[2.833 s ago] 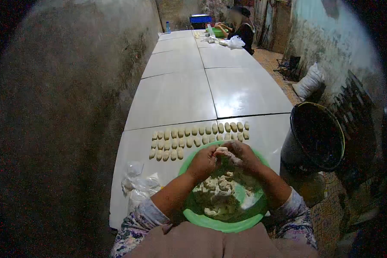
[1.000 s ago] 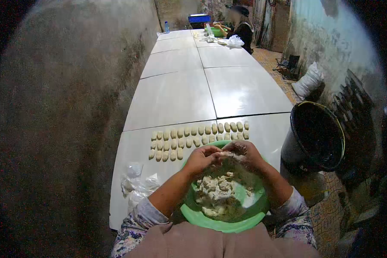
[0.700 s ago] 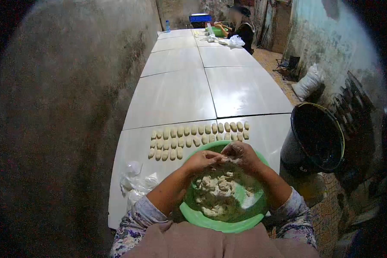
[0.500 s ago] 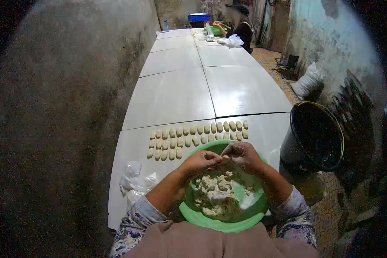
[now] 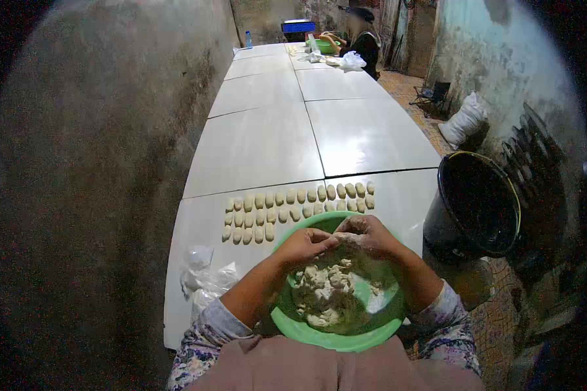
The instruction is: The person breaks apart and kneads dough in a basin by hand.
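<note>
Above the far part of a green basin (image 5: 336, 341), my left hand (image 5: 306, 246) and my right hand (image 5: 370, 236) meet with fingertips pinched together. A small pale bit of dough shows between them, mostly hidden by the fingers. White flour coats the fingers of my right hand. Loose lumps of pale dough (image 5: 323, 283) and flour lie in the basin below. Beyond the basin, several small oblong dough pieces (image 5: 259, 199) stand in rows on the white table (image 5: 254, 150); the basin's rim and my hands partly cover the nearer ones.
Clear plastic bags (image 5: 205, 277) lie left of the basin. A black bucket (image 5: 479, 205) stands at the table's right edge, with a white sack (image 5: 464, 120) and a folding chair (image 5: 432, 94) beyond. At the far end a person (image 5: 365, 42) works over another green basin (image 5: 323, 46).
Since the earliest frame my left hand has flattened from an upright curl to a pinch against my right hand. The piece of dough that stood out above the fingers is now mostly hidden. The view has shifted slightly.
</note>
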`<state>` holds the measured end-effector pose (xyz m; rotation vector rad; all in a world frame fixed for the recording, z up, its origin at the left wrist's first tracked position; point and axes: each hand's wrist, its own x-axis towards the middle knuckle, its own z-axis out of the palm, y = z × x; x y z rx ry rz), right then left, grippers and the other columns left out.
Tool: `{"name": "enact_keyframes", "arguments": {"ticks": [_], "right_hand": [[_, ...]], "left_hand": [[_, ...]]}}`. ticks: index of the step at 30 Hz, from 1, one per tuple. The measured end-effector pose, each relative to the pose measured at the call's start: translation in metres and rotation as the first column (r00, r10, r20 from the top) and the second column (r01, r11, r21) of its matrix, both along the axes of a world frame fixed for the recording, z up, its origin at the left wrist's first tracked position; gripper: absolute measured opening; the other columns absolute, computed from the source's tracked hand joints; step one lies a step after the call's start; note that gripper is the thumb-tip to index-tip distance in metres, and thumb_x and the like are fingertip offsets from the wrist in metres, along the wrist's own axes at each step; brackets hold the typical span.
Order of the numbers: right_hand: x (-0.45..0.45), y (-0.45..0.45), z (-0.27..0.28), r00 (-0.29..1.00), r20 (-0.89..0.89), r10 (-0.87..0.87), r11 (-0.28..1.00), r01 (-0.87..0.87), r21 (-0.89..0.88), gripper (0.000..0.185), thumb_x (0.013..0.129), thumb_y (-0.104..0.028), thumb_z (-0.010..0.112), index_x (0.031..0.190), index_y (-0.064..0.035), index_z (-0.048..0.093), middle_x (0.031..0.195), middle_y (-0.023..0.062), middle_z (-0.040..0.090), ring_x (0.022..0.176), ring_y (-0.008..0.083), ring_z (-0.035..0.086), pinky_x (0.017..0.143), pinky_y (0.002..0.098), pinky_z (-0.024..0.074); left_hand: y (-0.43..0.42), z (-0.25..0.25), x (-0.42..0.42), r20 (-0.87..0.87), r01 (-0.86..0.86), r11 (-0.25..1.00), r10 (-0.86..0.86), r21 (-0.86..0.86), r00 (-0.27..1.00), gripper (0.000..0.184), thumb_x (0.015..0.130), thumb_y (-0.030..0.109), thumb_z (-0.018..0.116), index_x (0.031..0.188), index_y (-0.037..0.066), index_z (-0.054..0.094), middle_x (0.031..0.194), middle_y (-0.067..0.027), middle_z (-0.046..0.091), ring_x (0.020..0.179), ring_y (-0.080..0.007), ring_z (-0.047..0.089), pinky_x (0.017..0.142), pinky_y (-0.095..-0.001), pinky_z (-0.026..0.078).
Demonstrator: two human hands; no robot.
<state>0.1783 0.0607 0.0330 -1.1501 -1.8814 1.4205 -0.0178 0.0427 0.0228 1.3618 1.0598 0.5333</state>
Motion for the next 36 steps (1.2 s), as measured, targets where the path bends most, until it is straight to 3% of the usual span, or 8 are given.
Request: {"name": "enact_keyframes", "arguments": {"ticks": [9,13,16,19,25,27,30,36], "right_hand": [[-0.003,0.001,-0.009,0.988,-0.151,0.024,0.999,-0.017,0.046,0.017,0.08,-0.015,0.06,0.086,0.0005,0.059,0.073,0.0043,0.06,0.068,0.0098,0.053,0.063,0.0254,0.0444],[-0.005,-0.002,-0.006,0.999,0.02,0.033,0.998,-0.034,0.054,0.013,0.081,-0.011,0.058,0.084,0.0017,0.057,0.077,0.006,0.061,0.072,0.0112,0.055,0.067,0.0269,0.0449],[-0.002,-0.001,-0.012,0.999,0.028,0.031,0.986,-0.035,0.166,0.011,0.08,-0.009,0.058,0.081,0.0011,0.059,0.073,0.005,0.061,0.067,0.0096,0.054,0.062,0.0245,0.0444],[-0.005,-0.005,-0.001,0.995,-0.097,0.009,0.999,-0.005,0.035,0.012,0.08,-0.01,0.058,0.082,0.0014,0.059,0.073,0.0048,0.061,0.067,0.0085,0.054,0.062,0.0243,0.0445],[-0.001,-0.001,-0.002,0.997,-0.07,-0.027,0.999,0.025,-0.039,0.015,0.082,-0.011,0.056,0.09,0.0013,0.057,0.082,0.0062,0.06,0.076,0.0106,0.055,0.069,0.0257,0.0452],[-0.005,-0.001,-0.003,0.982,-0.181,0.06,0.99,-0.035,0.14,0.021,0.083,-0.012,0.055,0.102,-0.0014,0.053,0.097,0.006,0.056,0.087,0.0127,0.053,0.074,0.0259,0.0441],[-0.004,-0.007,0.017,0.96,-0.251,0.122,0.99,-0.135,-0.035,0.032,0.081,-0.01,0.058,0.111,-0.0033,0.049,0.109,0.0064,0.051,0.095,0.0131,0.05,0.079,0.0275,0.0426],[-0.002,-0.007,0.013,0.968,-0.111,0.225,0.941,-0.186,0.283,0.026,0.075,-0.005,0.063,0.1,-0.0023,0.056,0.093,0.0059,0.058,0.085,0.0143,0.054,0.076,0.0288,0.0439]], "left_hand": [[-0.002,0.004,0.003,-0.01,-0.001,0.998,0.001,0.061,1.0,0.027,0.082,0.023,0.06,0.091,-0.002,0.06,0.079,-0.0025,0.061,0.069,-0.0064,0.052,0.061,-0.0234,0.043],[0.003,-0.026,0.003,-0.042,0.013,0.984,-0.006,0.175,0.999,0.023,0.084,0.02,0.056,0.091,-0.002,0.06,0.078,-0.0017,0.06,0.069,-0.0059,0.051,0.062,-0.0236,0.043],[0.003,-0.035,0.006,0.155,0.063,0.977,-0.096,0.205,0.983,0.027,0.087,0.023,0.052,0.103,0.001,0.056,0.075,0.0017,0.057,0.063,-0.0049,0.048,0.057,-0.0233,0.042],[0.0,-0.014,0.003,-0.099,0.166,0.983,-0.158,0.082,0.983,0.024,0.089,0.019,0.046,0.1,0.0,0.056,0.076,0.0019,0.057,0.064,-0.0051,0.047,0.059,-0.0234,0.042],[0.001,-0.031,0.008,0.129,0.107,0.958,-0.145,0.266,0.981,0.024,0.089,0.024,0.045,0.08,0.002,0.052,0.067,0.0024,0.049,0.058,-0.0064,0.042,0.053,-0.023,0.037],[0.004,-0.03,0.007,0.197,0.094,0.99,-0.114,0.108,0.974,0.029,0.089,0.03,0.042,0.075,0.005,0.049,0.064,0.0015,0.045,0.056,-0.0085,0.041,0.051,-0.0245,0.037],[-0.004,-0.008,0.003,0.355,0.06,0.991,-0.014,-0.119,0.935,0.028,0.088,0.033,0.044,0.076,0.008,0.047,0.065,0.0006,0.044,0.057,-0.0096,0.041,0.051,-0.0252,0.036],[0.004,-0.016,0.003,0.299,0.18,0.974,-0.131,-0.141,0.945,0.026,0.086,0.034,0.046,0.087,0.008,0.05,0.071,-0.0011,0.046,0.061,-0.0115,0.042,0.055,-0.0244,0.036]]}}
